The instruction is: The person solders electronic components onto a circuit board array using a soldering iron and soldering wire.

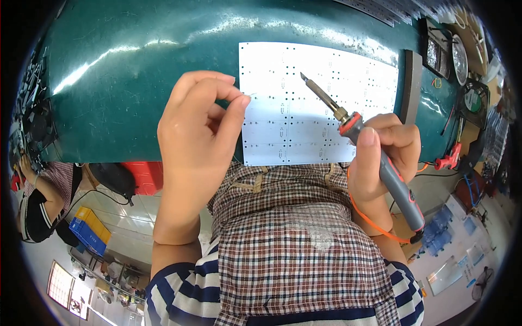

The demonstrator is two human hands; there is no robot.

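Note:
My right hand (383,152) is wrapped round the grey and red handle of a soldering iron (401,191). Its dark, slanted tip points up and left, over a white circuit board sheet (263,111) on the bench. The sheet carries rows of small dark holes and faint printed marks. At the sheet's left edge my left hand (204,114) is closed, thumb and index finger drawn together. A faint thin sliver shows by those fingertips, too small to name. An orange cord (375,224) trails from the iron's lower end past my right wrist.
The green bench (125,108) runs underneath. A dark bar (411,87) stands right of the sheet, with a fan (474,100) and a red tool (449,157) beyond. Metal parts (32,81) lie far left, near another person's arm (48,195). A red bin (142,177) sits below the bench edge.

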